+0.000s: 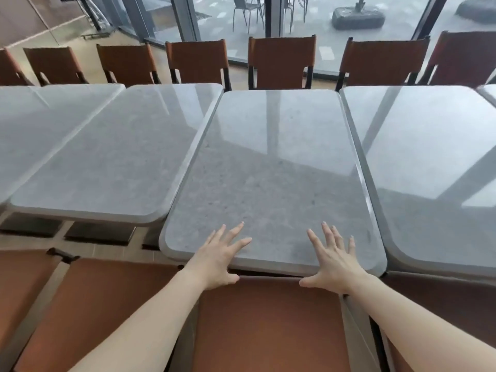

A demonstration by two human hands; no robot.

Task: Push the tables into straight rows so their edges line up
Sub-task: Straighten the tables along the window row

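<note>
Orange seat cushions [268, 326] lie closest, under 2 bare arms. Left hand [218, 257] and right hand [334, 260] press flat on the near edge of the middle table [268, 170], fingers spread straight, gripping nothing. This table sticks out nearer than the left table [107, 162]. The step looks like pushing it. Next, a steady shove forward should bring its edge level with the left one.

Both hands, left hand [218, 257] and right hand [331, 260], lie flat with fingers spread on the near edge of the middle grey table [271, 170], which sits nearer than the left table [107, 157] (thumbs hang below the rim).
</note>
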